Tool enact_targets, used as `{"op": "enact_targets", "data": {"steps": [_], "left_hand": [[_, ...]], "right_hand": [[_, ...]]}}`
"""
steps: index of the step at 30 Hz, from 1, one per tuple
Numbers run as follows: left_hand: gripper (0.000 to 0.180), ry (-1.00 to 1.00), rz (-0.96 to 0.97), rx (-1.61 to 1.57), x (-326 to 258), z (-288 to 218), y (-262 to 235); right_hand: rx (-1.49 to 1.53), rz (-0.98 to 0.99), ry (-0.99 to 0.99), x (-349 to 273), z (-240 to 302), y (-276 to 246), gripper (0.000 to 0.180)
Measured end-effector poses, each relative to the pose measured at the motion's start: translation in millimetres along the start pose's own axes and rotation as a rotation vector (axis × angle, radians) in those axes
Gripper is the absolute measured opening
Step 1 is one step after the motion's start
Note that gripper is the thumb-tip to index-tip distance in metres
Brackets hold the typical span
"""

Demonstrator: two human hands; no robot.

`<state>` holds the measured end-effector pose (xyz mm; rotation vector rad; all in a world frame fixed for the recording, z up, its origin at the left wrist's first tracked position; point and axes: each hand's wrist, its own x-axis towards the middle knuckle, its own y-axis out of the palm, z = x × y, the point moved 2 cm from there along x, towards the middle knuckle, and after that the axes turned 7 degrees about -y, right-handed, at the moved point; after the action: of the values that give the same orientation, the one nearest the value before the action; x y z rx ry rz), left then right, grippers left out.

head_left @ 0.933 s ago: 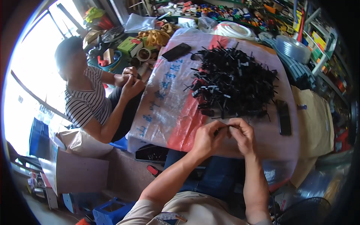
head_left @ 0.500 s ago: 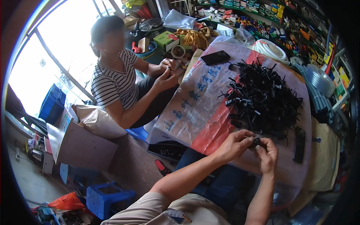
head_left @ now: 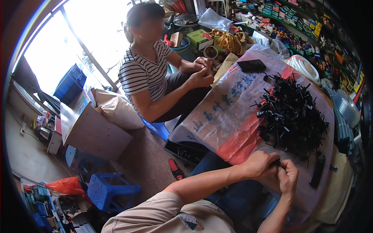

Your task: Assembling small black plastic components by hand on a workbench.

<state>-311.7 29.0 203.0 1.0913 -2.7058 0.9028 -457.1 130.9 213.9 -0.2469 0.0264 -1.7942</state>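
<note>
Both my hands meet over the near edge of a table covered with a woven plastic sack [head_left: 206, 126]. Between their fingertips is a small black plastic part [head_left: 275, 161], mostly covered by the fingers. My left hand [head_left: 259, 164] pinches it from the left. My right hand [head_left: 288, 177] is closed against its other side, fingers curled. Just beyond my hands lies a large heap of similar black plastic parts [head_left: 291, 116] with thin prongs sticking out.
A black phone [head_left: 251, 65] lies at the table's far end, and a long black object [head_left: 318, 171] lies right of the heap. Across the left side sits a co-worker [head_left: 149, 77], hands together. An open black tray [head_left: 184, 150] and a blue stool [head_left: 110, 190] are lower left.
The whole view has swung left, so the table and co-worker appear farther right. My hands stay together on the small part, and my right fingers are now curled more tightly.
</note>
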Motion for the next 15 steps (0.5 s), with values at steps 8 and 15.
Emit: {"op": "enact_targets", "data": {"steps": [8, 15], "left_hand": [[0.027, -0.575, 0.054, -1.494, 0, 30, -30], [0.015, -0.744, -0.104, -1.504, 1, 35, -30]], "right_hand": [[-0.953, -0.255, -0.290, 44, -6, 13, 0.056], [-0.873, -0.156, -0.389, 43, -14, 33, 0.013]]}}
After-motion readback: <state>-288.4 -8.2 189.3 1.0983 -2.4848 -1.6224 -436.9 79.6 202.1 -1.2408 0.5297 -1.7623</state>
